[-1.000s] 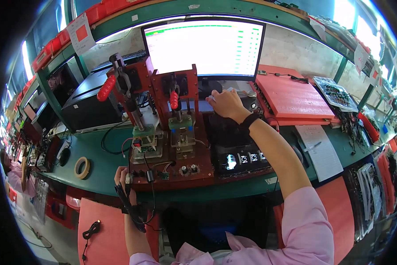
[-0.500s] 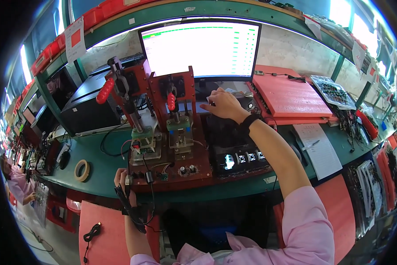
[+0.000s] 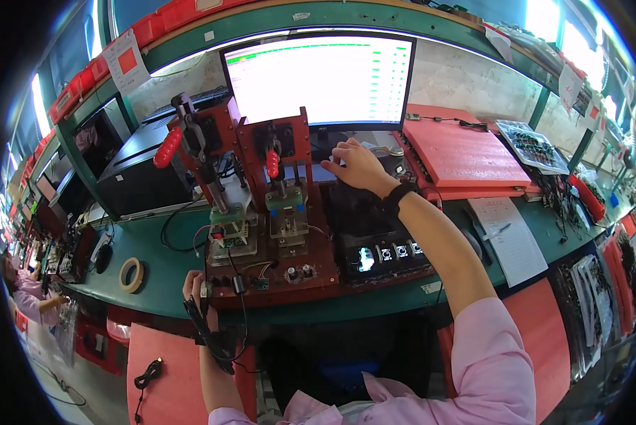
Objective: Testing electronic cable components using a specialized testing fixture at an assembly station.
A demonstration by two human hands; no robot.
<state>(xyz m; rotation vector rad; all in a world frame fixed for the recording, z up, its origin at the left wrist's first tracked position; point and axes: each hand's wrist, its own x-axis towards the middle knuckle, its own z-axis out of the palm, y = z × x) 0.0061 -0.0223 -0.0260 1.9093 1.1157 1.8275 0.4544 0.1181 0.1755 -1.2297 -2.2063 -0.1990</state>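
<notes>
My left hand (image 3: 195, 285) is at the left front corner of a dark red test fixture (image 3: 304, 280). Its fingers are closed beside a small metal fitting on the fixture's edge; what they hold is hidden. A black strap and cable (image 3: 212, 333) hang along that wrist. My right hand (image 3: 359, 167) is above the rear of a black box (image 3: 364, 212) with lit square buttons. Its fingers curl down, the thumb points left, and anything under them is out of sight. On the fixture stand two toggle clamps with red handles (image 3: 168, 147), and a circuit board (image 3: 226, 237) lies under the left clamp.
Behind stands a lit monitor (image 3: 318, 81). Pink foam sheets (image 3: 467, 152), a paper with a pen (image 3: 506, 234) and a tray of boards (image 3: 534, 147) are at the right. A tape roll (image 3: 131, 275) and a black mouse (image 3: 103, 256) are at the left. Another person (image 3: 31, 297) sits far left.
The whole view has shifted very slightly. Both my hands stay in nearly the same places. At far left, the other person's arm has moved a little.
</notes>
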